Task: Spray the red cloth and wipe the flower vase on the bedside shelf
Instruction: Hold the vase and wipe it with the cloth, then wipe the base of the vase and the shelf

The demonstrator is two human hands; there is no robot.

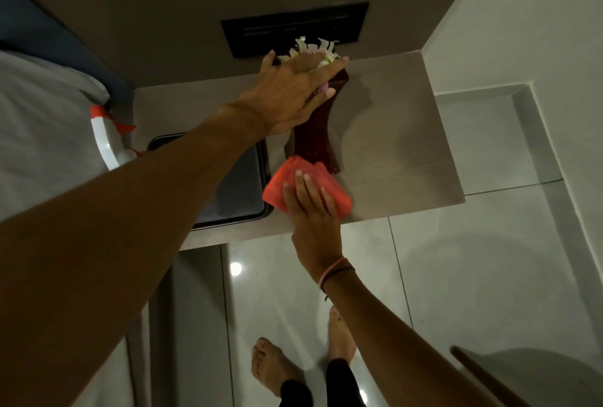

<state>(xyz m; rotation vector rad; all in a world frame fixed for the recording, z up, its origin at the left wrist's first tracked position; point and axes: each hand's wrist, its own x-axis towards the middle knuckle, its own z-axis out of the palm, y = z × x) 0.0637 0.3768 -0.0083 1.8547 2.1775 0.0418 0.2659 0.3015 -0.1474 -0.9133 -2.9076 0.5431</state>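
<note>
The wiping looks under way: at the centre of the frame the right hand (pixel 311 207) presses the folded red cloth (pixel 305 186) with flat fingers against the foot of the dark red vase (pixel 315 142) on the shelf (pixel 408 145), while the left hand (pixel 290 96) lies spread over its flowered top, steadying it. No spray bottle shows, and whether the cloth is damp cannot be told. The upper body of the vase seems left to wipe. No writing is readable anywhere.

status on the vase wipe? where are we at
Done: no spray bottle in view, so spraying can't be confirmed. In hand: the left hand steadies the flower vase near its top, while the right hand presses the red cloth against the vase's base on the shelf. Left: the upper body, under the left hand.
</note>
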